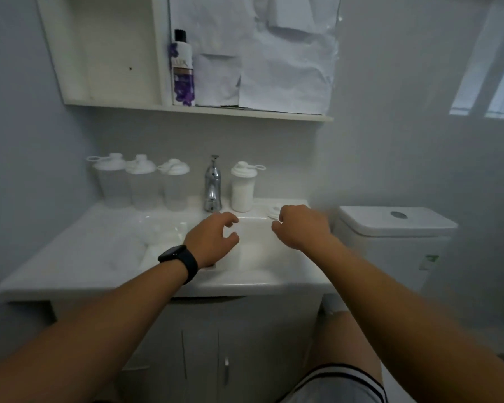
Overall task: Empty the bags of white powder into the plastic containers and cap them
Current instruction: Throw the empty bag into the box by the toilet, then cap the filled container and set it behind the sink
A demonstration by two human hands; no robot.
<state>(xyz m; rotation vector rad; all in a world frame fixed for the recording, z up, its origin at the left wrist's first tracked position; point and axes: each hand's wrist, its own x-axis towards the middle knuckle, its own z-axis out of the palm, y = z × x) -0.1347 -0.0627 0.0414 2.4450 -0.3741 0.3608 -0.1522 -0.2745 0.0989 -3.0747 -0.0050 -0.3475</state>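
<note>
**Four containers, one filled, both hands free**

Four plastic containers stand along the back of the bench [56, 274]. Going left to right: three clear ones at about 10 o'clock from the sink, namely first [111, 181], second [141, 183] and third [174, 184], all look empty and wear their lids. Then comes one tap [213, 184] at 12 o'clock, and just beside it at 1 o'clock the fourth container [242, 187], white with powder and capped. One loose lid [274, 212] lies at 2 o'clock, partly behind the right hand.

Bags [157, 231] of powder lie at 9 o'clock on the bench; they blur into the white surface, so I cannot count them.

Left hand [211, 242], watch [178, 261] on the wrist, hovers over the sink with fingers loosely curled, holding nothing. Right hand [298, 228] hovers likewise, fingers loosely bent and holding nothing.

Likely next: fetch an empty container and a bag. Best to uncap it first, stand it on flat bench rather than over the basin, and steady it with one hand while the other tips the bag slowly, since fine powder spills easily.
</note>
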